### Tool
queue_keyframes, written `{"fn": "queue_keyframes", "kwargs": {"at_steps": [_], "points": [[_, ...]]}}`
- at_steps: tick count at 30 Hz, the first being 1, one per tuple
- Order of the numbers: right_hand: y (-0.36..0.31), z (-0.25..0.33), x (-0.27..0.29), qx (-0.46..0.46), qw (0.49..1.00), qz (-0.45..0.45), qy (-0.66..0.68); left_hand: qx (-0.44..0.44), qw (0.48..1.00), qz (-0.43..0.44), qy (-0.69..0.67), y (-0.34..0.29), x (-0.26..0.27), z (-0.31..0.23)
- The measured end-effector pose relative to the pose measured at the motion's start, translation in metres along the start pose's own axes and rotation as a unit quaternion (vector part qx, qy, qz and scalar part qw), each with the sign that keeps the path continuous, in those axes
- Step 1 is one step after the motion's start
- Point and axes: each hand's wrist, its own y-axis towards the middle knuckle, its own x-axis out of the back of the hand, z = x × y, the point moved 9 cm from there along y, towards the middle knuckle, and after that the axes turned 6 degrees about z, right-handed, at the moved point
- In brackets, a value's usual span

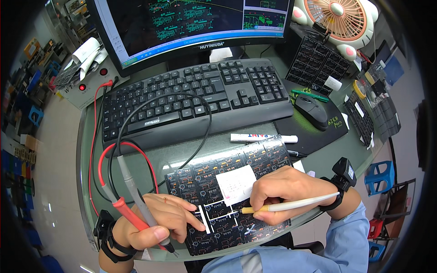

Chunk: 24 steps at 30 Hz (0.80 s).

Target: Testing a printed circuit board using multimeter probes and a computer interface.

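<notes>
Left hand: left hand is lying nearest me, closing around two meter probes, a red probe and a grey probe; I am parking them in the palm, I judge, so the fingertips stay free to pin the board.
Probe axis: both are running from upper left, beyond my wrist, down to tips poking out under my thumb, pointing lower right.
Right hand: right hand is gripping a white pen, fingers curling shut on it.
Pen axis: lying almost level, its yellowish tip pointing left toward my other hand, tail passing over my wrist.
Board: black circuit panel is sitting under both hands, touching them, on the glass desk.
Note: white paper slip is resting on the panel just left of my right knuckles.
Beyond the hands: white marker, keyboard, mouse, monitor.
</notes>
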Motion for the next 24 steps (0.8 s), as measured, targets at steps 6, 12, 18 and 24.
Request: {"fn": "queue_keyframes", "kwargs": {"at_steps": [6,12,18,24], "points": [[-0.001,-0.001,0.0,-0.006,1.0,0.005,0.0,-0.011,0.999,0.037,-0.028,0.0,-0.003,-0.005],[0.0,0.0,0.0,-0.006,1.0,0.003,-0.001,-0.002,0.999,0.04,0.005,0.005,-0.01,-0.008],[-0.001,-0.001,0.0,0.007,1.0,0.005,-0.008,0.008,0.999,0.048,0.011,0.005,-0.01,-0.006],[-0.001,-0.002,0.0,0.013,1.0,0.001,-0.01,0.014,0.999,0.051,0.007,0.005,-0.01,-0.006]]}}
